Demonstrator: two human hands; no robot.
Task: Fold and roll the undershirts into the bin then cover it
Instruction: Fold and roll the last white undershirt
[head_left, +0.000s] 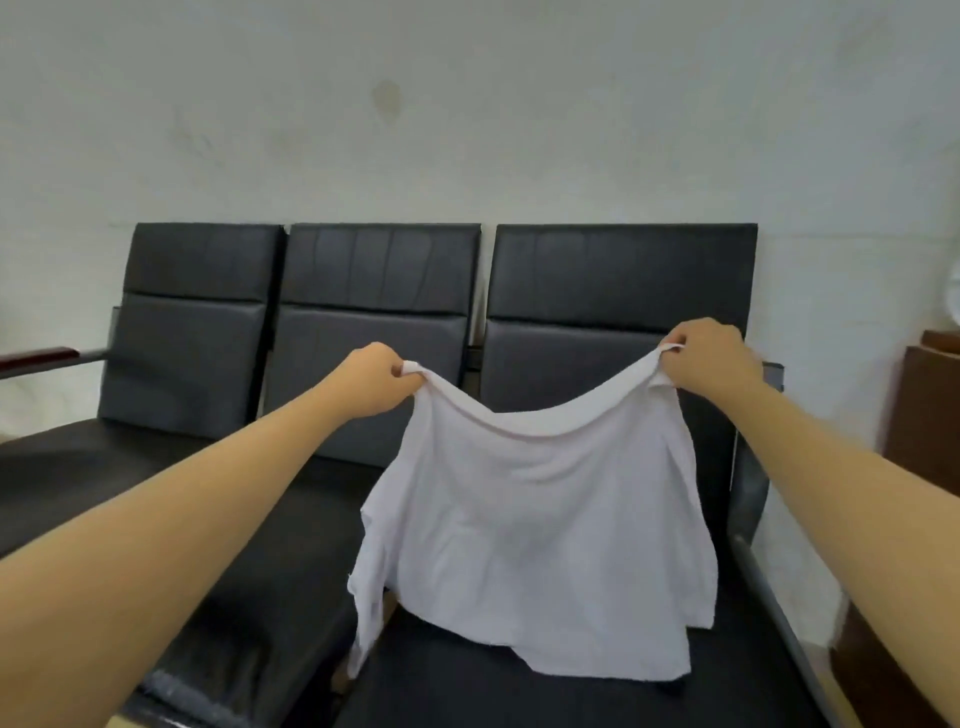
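A pale, scuffed wall backs a row of three black padded leather seats (384, 322) with metal arms. Above the rightmost seat a white cotton undershirt (535, 525) hangs spread in the air, its lower edge brushing the cushion. The left hand (376, 382) pinches one top corner, the right hand (709, 358) pinches the other, both clenched on the cloth. No fold or roll is made yet, I judge; neither bin nor cover is in sight, so nearly everything remains.
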